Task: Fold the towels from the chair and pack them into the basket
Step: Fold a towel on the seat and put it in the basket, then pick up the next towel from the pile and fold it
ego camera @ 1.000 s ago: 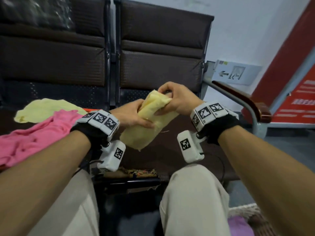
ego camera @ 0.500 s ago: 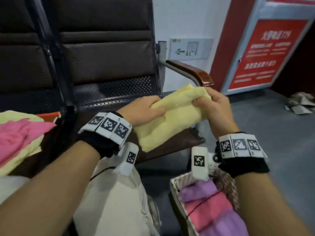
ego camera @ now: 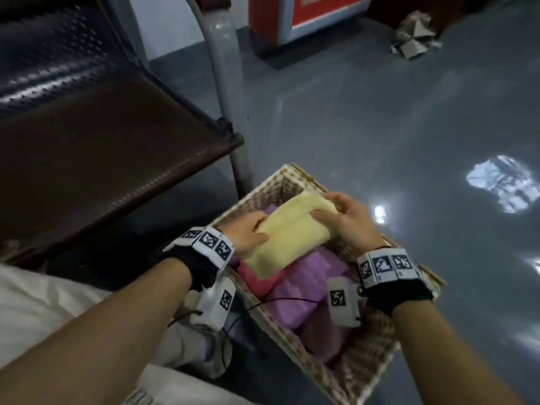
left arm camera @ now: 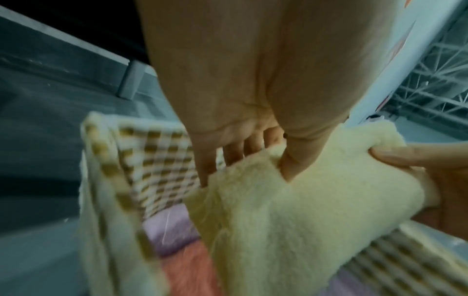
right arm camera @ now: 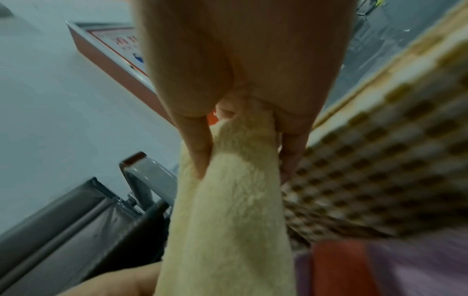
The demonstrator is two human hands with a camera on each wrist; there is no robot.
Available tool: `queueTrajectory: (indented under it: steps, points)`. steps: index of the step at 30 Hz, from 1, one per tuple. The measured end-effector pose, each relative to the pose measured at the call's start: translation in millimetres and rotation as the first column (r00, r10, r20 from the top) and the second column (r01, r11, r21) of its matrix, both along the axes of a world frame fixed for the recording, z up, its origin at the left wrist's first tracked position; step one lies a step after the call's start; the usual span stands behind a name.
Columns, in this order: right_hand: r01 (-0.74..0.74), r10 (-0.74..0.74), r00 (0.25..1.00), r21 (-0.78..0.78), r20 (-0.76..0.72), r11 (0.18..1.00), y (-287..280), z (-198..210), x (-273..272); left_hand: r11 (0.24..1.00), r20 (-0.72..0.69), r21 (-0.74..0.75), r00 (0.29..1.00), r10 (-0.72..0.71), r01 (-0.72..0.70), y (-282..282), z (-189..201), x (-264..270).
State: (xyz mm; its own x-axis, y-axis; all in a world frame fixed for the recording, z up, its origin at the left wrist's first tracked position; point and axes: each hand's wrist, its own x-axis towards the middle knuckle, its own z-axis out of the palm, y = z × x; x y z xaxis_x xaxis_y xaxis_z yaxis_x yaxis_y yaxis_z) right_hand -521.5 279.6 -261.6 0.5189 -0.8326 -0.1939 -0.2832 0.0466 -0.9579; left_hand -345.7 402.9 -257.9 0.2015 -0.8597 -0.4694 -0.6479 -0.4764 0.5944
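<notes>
I have the folded yellow towel (ego camera: 287,235) pinched between my left hand (ego camera: 248,233) and right hand (ego camera: 347,219), each gripping one end, just above the woven basket (ego camera: 362,358), purple towels (ego camera: 301,290) lying beneath them.

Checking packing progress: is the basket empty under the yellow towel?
No, purple towels and a pink towel already lie in the basket beneath the yellow towel.

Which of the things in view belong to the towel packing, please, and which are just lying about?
Job: yellow towel, held by left hand and right hand; wicker basket; purple towels; pink towel; chair.
Lying about: crumpled paper; red sign.
</notes>
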Motion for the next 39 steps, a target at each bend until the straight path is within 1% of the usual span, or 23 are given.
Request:
queueTrajectory:
  steps: [2,5,7,8,10,12,13,16,19,22,23,25,28,30,32,35,37,38,39]
  points:
    - [-0.037,0.035,0.995,-0.029,-0.089,0.999,0,-23,-6,0.994,0.035,0.095,0.998,-0.059,0.056,-3,-24,-9]
    - [-0.137,0.124,0.967,-0.045,-0.221,0.99,0,-54,-4,0.962,0.026,0.239,0.99,-0.141,0.131,0,-51,-15]
    - [-0.18,0.163,0.938,-0.031,-0.305,0.983,1,-71,2,0.951,0.038,0.28,0.988,-0.15,0.133,4,-61,-14]
    - [-0.2,0.173,0.916,-0.039,-0.363,0.979,1,-78,6,0.956,0.062,0.274,0.99,-0.123,0.102,5,-63,-13]
    - [-0.247,0.19,0.853,-0.055,-0.486,0.968,1,-85,13,0.978,0.079,0.21,0.997,-0.013,-0.004,6,-60,-8]
    - [-0.277,0.178,0.809,-0.095,-0.56,0.956,0,-82,19,0.986,0.024,0.119,0.993,0.111,-0.113,6,-50,-1]
    - [-0.293,0.167,0.801,-0.133,-0.575,0.947,0,-77,24,0.984,-0.012,0.079,0.987,0.163,-0.161,6,-43,4]
    - [-0.369,0.181,0.805,-0.238,-0.565,0.898,0,-52,43,0.965,-0.062,-0.045,0.965,0.254,-0.257,12,-14,23]
    - [-0.486,0.246,0.771,-0.294,-0.588,0.823,3,-17,72,0.943,-0.044,-0.153,0.955,0.293,-0.296,25,23,45]
    - [-0.588,0.322,0.737,-0.329,-0.594,0.739,13,24,108,0.892,-0.067,-0.266,0.93,0.361,-0.366,44,71,74]
    - [-0.622,0.355,0.721,-0.332,-0.595,0.709,18,39,122,0.862,-0.075,-0.312,0.915,0.397,-0.4,53,90,85]
    - [-0.684,0.42,0.691,-0.344,-0.588,0.643,31,72,154,0.778,-0.114,-0.406,0.872,0.476,-0.478,74,127,107]
    - [-0.726,0.471,0.681,-0.436,-0.56,0.531,60,123,205,0.65,-0.156,-0.508,0.803,0.575,-0.565,117,178,142]
    - [-0.755,0.501,0.655,-0.491,-0.565,0.434,86,154,241,0.601,-0.156,-0.543,0.774,0.614,-0.587,152,204,165]
    - [-0.793,0.538,0.603,-0.515,-0.59,0.325,117,181,280,0.551,-0.145,-0.571,0.735,0.663,-0.609,194,221,188]
    - [-0.825,0.592,0.528,-0.533,-0.609,0.189,168,214,334,0.432,-0.159,-0.618,0.643,0.749,-0.657,258,231,219]
    - [-0.827,0.622,0.496,-0.548,-0.606,0.125,204,228,366,0.356,-0.17,-0.628,0.568,0.805,-0.692,302,227,237]
    - [-0.828,0.637,0.479,-0.551,-0.604,0.1,221,232,381,0.338,-0.161,-0.617,0.535,0.83,-0.71,323,221,245]
    - [-0.833,0.65,0.458,-0.548,-0.606,0.076,238,233,393,0.336,-0.141,-0.6,0.51,0.849,-0.726,342,214,252]
